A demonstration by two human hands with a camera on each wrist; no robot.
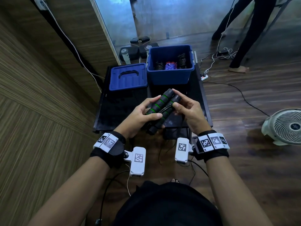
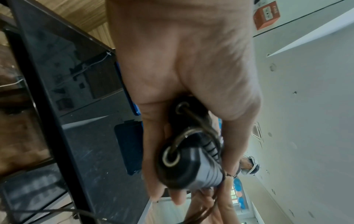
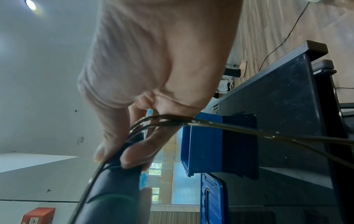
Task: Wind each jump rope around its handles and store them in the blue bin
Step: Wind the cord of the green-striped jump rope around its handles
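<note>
Both hands clamp the two handles (image 1: 162, 108) side by side above the desk (image 1: 114, 111): left hand (image 1: 138, 115) round their near ends, right hand (image 1: 187, 111) pinching the far ends and cord (image 1: 167, 107). Their long axis points forward-right at the bin (image 1: 171, 75), directly ahead, open, holding three wound ropes (image 1: 170, 65). The lid (image 1: 128, 77) lies left; loose cord dangles below, likeliest to snag.

head view: dim, bluish, edges bowed | wrist views: motion-blurred, near skin soft | round ceiling lamp (image 3: 30, 4) glares upper left, right wrist view
</note>
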